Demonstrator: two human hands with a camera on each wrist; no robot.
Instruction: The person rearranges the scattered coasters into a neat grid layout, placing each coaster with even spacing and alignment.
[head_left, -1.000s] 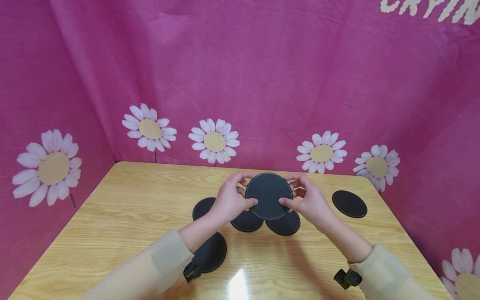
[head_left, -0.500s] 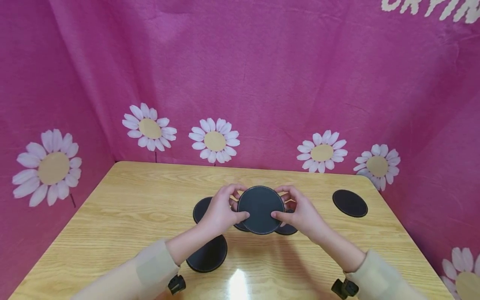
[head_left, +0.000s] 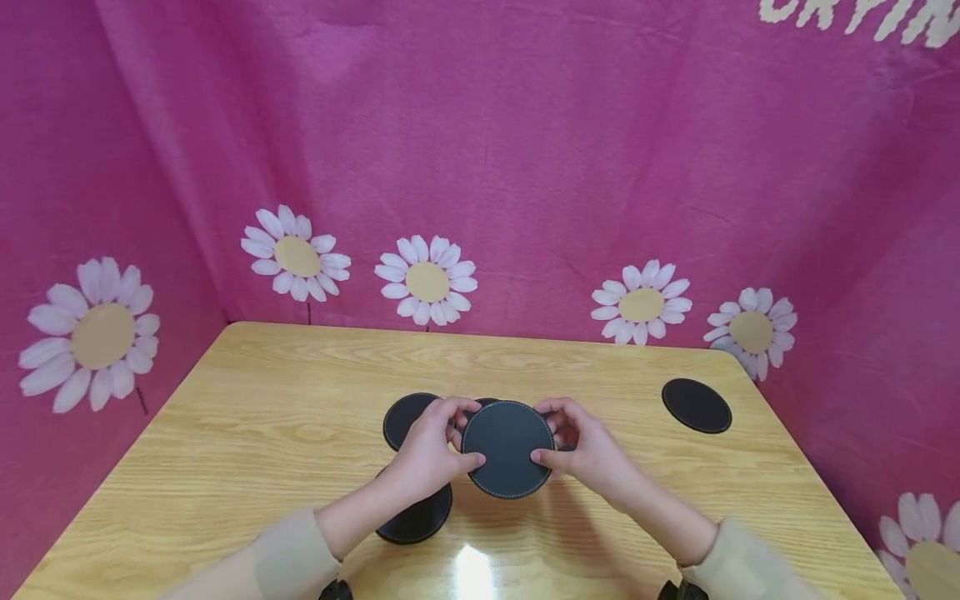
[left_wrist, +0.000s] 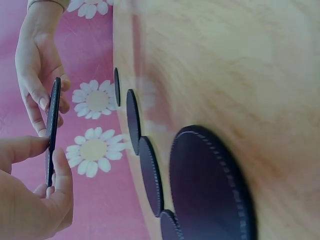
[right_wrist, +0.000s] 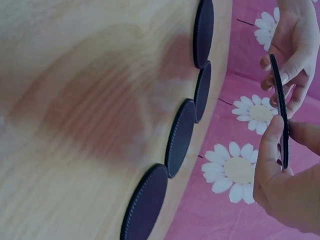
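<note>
Raised above the table, a round black coaster (head_left: 507, 450) with pale edge stitching is pinched from both sides. My left hand (head_left: 431, 450) grips its left edge, thumb on the near face and fingers behind. On the opposite edge, my right hand (head_left: 585, 446) pinches it the same way. Both wrist views show the coaster (left_wrist: 54, 112) nearly edge-on, clear of the tabletop. Beneath and behind the hands lie more black coasters, among them one at the left (head_left: 405, 415) and a nearer one (head_left: 418, 518); others are partly hidden.
A separate coaster (head_left: 697, 406) lies flat near the table's right edge. The wooden table (head_left: 262, 400) meets a pink curtain (head_left: 525, 167) printed with daisies at its back and sides. Light glares on the wood near the front.
Both hands have brought the held coaster toward me and slightly left, lower in the head view. The grip looks the same, and the coasters on the table have stayed put.
</note>
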